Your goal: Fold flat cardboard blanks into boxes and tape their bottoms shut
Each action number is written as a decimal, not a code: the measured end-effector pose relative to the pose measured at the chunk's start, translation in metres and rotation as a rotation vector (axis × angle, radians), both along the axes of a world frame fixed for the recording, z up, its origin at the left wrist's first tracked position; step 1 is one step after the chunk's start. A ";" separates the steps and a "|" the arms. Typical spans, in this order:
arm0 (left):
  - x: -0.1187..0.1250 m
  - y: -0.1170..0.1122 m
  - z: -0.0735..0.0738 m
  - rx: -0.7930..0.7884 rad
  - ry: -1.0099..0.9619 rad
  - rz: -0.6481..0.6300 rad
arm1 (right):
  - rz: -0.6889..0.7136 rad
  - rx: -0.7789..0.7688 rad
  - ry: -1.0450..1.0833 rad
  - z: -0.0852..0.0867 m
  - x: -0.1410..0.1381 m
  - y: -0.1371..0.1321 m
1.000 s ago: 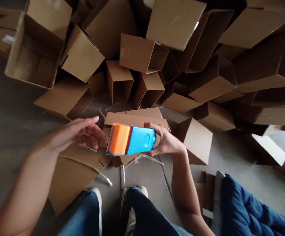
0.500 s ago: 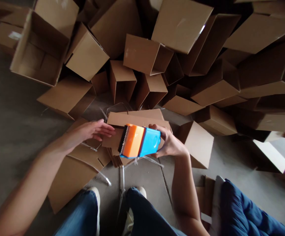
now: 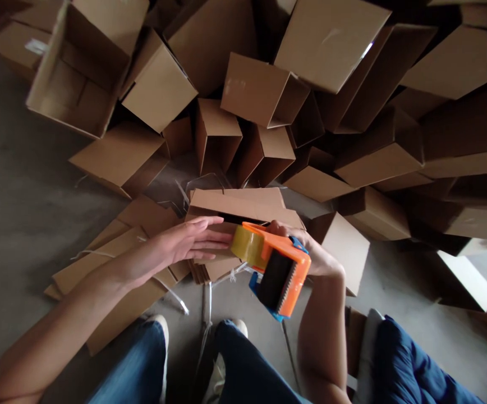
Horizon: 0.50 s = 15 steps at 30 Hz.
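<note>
My right hand [image 3: 317,255] grips an orange and blue tape dispenser [image 3: 279,275] with a roll of clear tape [image 3: 247,247] in it; the toothed end points down toward me. My left hand [image 3: 184,244] is stretched out flat with fingers together, its tips at the tape roll and over a stack of flattened cardboard boxes [image 3: 239,205] lying on the floor in front of my feet.
A big heap of assembled open cardboard boxes [image 3: 260,90] fills the far side. More flattened cardboard [image 3: 113,247] lies at the left under my forearm. Loose plastic straps [image 3: 210,303] lie on the concrete floor [image 3: 16,191]. A blue cushion [image 3: 416,359] sits at lower right.
My right hand has turned the tape dispenser over, so its roll and toothed blade now show. My left hand has reached right to the roll.
</note>
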<state>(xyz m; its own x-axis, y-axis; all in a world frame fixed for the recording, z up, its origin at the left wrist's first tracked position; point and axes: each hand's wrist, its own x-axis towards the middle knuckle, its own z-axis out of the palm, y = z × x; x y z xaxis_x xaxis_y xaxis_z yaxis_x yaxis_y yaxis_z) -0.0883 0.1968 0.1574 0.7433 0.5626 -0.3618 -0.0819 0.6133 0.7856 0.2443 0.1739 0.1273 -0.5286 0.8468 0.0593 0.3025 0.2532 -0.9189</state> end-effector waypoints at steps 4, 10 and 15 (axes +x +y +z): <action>0.000 -0.004 0.004 0.039 0.009 0.014 | 0.020 0.008 0.034 0.005 -0.004 0.000; 0.007 -0.001 -0.002 0.037 0.010 0.058 | 0.019 -0.005 0.062 0.005 -0.006 0.000; 0.014 -0.002 -0.006 0.009 -0.014 0.111 | -0.007 -0.010 0.091 0.002 -0.006 -0.004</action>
